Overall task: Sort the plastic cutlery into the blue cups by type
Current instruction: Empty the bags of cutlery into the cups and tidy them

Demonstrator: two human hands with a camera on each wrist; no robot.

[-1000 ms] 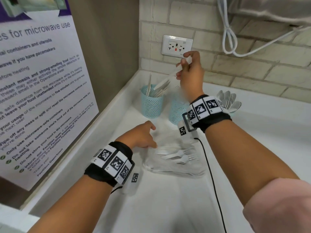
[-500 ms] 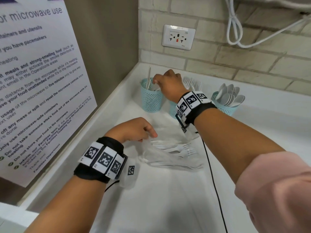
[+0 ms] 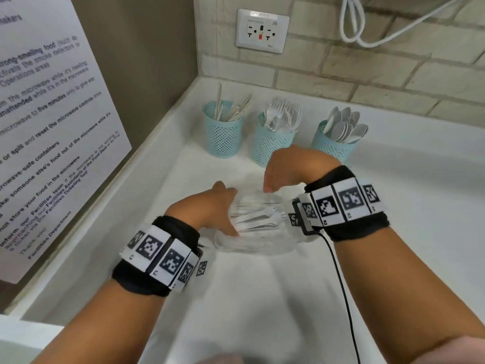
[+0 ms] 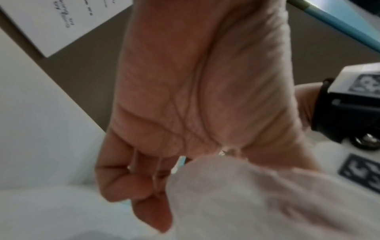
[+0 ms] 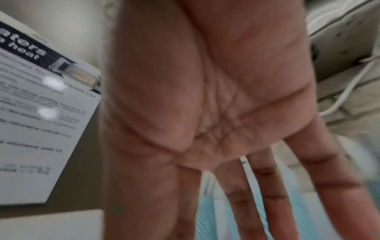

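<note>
Three cups in a row at the back of the surface, a bag of cutlery in front.

The left cup [image 3: 223, 132] holds knives [image 3: 231, 109], the middle cup [image 3: 270, 147] forks [image 3: 283, 115], the right cup [image 3: 332, 145] spoons [image 3: 343, 127]. Before them lies the plastic bag [image 3: 257, 224], between the left hand [image 3: 215, 208] and the right hand [image 3: 291, 169]. A wall socket [image 3: 262, 30] sits behind the cups; a poster [image 3: 47, 122] hangs left.

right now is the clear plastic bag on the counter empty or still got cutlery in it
Not empty: white plastic forks show through the clear plastic bag, whose edge the left hand grips.
</note>
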